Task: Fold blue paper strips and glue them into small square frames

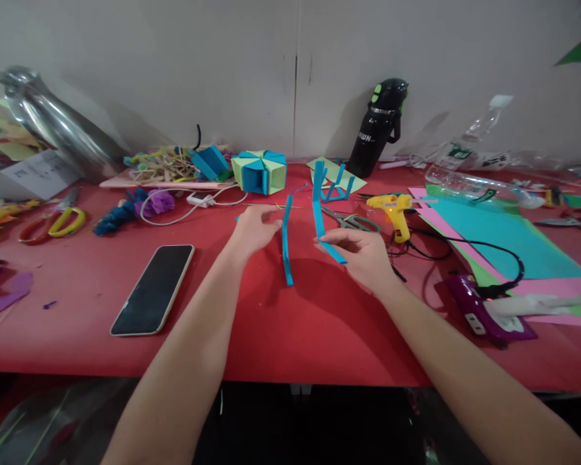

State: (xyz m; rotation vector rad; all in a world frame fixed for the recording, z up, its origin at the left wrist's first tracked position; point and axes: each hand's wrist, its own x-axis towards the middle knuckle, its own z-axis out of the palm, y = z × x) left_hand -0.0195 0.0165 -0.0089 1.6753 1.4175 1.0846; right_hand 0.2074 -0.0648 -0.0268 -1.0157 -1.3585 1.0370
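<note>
My right hand [363, 255] pinches a folded blue paper strip [318, 210] near its lower bend; the strip's upper part stands up and its lower end slants toward me. My left hand [256, 229] is just left of a second bent blue paper strip [285, 242], thumb and fingers apart. Whether its fingertips touch that strip, I cannot tell. Behind my right hand stands a blue folded paper frame [339, 187] beside a pale green sheet [361, 180]. Green-handled scissors [363, 223] lie partly behind the right hand.
A yellow glue gun [394, 213] with a black cord lies right, near a purple power socket [484, 310] and coloured paper sheets [494, 232]. Left are a phone [155, 290] and scissors [68, 223]. A blue-green paper box [260, 171] and black bottle [377, 129] stand behind.
</note>
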